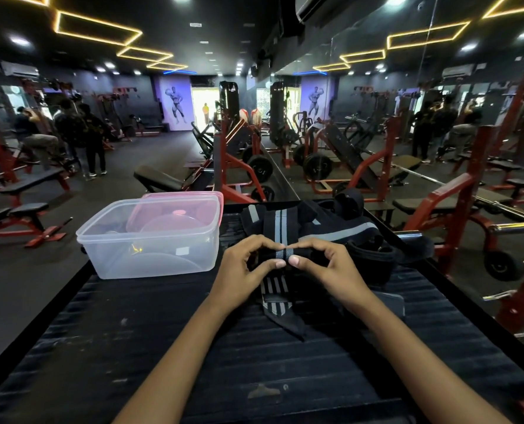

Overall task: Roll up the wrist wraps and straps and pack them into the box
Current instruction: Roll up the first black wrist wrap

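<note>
A black wrist wrap with grey stripes [280, 229] runs away from me across the black ribbed surface [193, 347]. My left hand [244, 267] and my right hand [325, 266] pinch its near, partly rolled end between thumbs and fingers, thumbs touching. Under my hands lies a second striped wrap [276, 296], flat, its black tail pointing toward me. More black straps [374, 252] are heaped just right of my right hand. The clear plastic box [150, 240] stands open to the left of my hands, and I see no wrap inside it.
A pink lid [184, 197] leans behind the box. The surface's left edge drops to the gym floor; a mirror wall [407, 117] rises on the right. Red benches, weight machines and several people stand far off at the left.
</note>
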